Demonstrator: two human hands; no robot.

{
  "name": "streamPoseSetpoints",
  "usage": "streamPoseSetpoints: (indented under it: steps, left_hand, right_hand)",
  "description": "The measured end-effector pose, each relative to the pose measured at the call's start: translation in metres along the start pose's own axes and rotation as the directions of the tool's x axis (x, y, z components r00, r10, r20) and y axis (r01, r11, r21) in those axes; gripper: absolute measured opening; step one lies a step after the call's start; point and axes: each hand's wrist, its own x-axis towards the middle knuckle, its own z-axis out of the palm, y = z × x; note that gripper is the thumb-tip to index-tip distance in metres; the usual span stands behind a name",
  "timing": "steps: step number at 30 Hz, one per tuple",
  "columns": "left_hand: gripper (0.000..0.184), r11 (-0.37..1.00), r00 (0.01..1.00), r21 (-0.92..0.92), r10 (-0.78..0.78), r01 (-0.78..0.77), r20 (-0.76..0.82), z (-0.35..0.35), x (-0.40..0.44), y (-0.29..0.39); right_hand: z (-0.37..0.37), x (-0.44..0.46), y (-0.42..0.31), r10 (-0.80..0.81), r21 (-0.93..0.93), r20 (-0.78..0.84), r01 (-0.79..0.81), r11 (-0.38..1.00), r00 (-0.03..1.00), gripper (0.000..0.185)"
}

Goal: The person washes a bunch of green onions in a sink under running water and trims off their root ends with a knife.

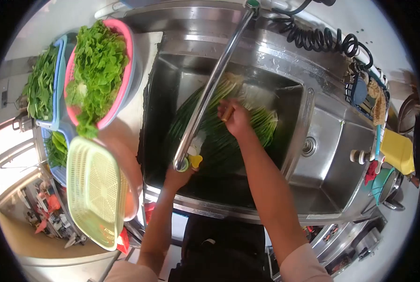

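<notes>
Bunches of scallions (205,120) lie in the left sink basin (165,77), their pale root ends toward the back and right. Over them, my right hand (238,121) is closed around a short brown piece (227,113) that looks like a wooden handle; the rest of it cannot be made out. My left hand (177,177) is at the lower end of the chrome tap spout (210,89), beside a green ring and a yellow lobed piece (196,161). The spout partly hides its fingers, so its grip is unclear. A whitish patch shows just beyond the yellow piece.
Left of the sink stand a pink basin (124,33) of lettuce (97,61), a blue basket (57,84) of leafy greens and a pale green colander (97,188). The right basin has a drain (309,146). A coiled black hose (313,38) and yellow jug (397,151) are further right.
</notes>
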Motion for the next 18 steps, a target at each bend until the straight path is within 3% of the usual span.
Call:
streamPoseSetpoints:
  steps: [1,2,3,5,7,9,11,12,14,16,17,18]
  left_hand:
    - [0.011,0.993,0.955,0.008,0.112,-0.114,-0.274,-0.008,0.004,0.005]
    - [0.011,0.976,0.825,0.076,0.214,-0.205,-0.523,-0.015,0.008,0.01]
    - [0.012,0.915,0.876,-0.391,-0.108,-0.098,-0.471,-0.026,0.032,-0.013]
    - [0.016,0.95,0.847,-0.209,0.093,-0.233,-0.523,-0.035,0.065,0.035]
    - [0.018,0.97,0.841,-0.068,0.165,-0.232,-0.516,-0.029,0.12,0.052]
    - [0.025,0.986,0.899,-0.039,0.131,-0.162,-0.418,-0.015,0.177,0.063]
    - [0.038,0.899,0.787,0.306,0.426,-0.313,-0.446,0.007,0.231,0.059]
    - [0.052,0.862,0.783,0.412,0.465,-0.295,-0.413,0.016,0.259,0.051]
    - [0.061,0.856,0.919,0.413,0.383,-0.312,-0.099,0.013,0.282,0.059]
    - [0.092,0.921,0.99,0.364,0.139,-0.14,0.03,0.018,0.296,0.058]
    - [0.078,0.896,0.95,0.316,0.3,-0.313,0.092,0.02,0.308,0.043]
    - [0.073,0.975,0.968,0.087,0.19,-0.206,0.165,0.018,0.314,0.025]
  right_hand:
    - [-0.003,0.009,0.006,0.024,0.056,-0.008,-0.023,0.998,1.0,0.049]
    - [-0.011,0.016,0.012,0.011,0.002,-0.026,-0.011,1.0,1.0,0.051]
    - [-0.022,0.02,0.016,-0.002,-0.057,-0.045,0.0,0.998,0.999,0.053]
    - [-0.043,0.025,0.019,-0.009,-0.143,-0.063,0.0,0.99,0.998,0.058]
    - [-0.059,0.026,0.018,0.009,-0.194,-0.062,-0.021,0.981,0.998,0.063]
    - [-0.063,0.021,0.012,0.025,-0.277,-0.091,-0.049,0.96,0.996,0.062]
    - [-0.067,0.017,0.009,0.033,-0.295,-0.111,-0.065,0.953,0.993,0.059]
    - [-0.072,0.016,0.009,0.035,-0.274,-0.116,-0.066,0.959,0.993,0.056]
    - [-0.078,0.009,0.012,0.026,-0.236,-0.13,-0.057,0.97,0.991,0.05]
    - [-0.075,0.001,0.015,0.002,-0.208,-0.143,-0.032,0.978,0.99,0.043]
    - [-0.072,-0.002,0.015,-0.008,-0.184,-0.164,-0.022,0.983,0.986,0.036]
    - [-0.068,-0.005,0.015,-0.018,-0.159,-0.186,-0.012,0.987,0.982,0.029]
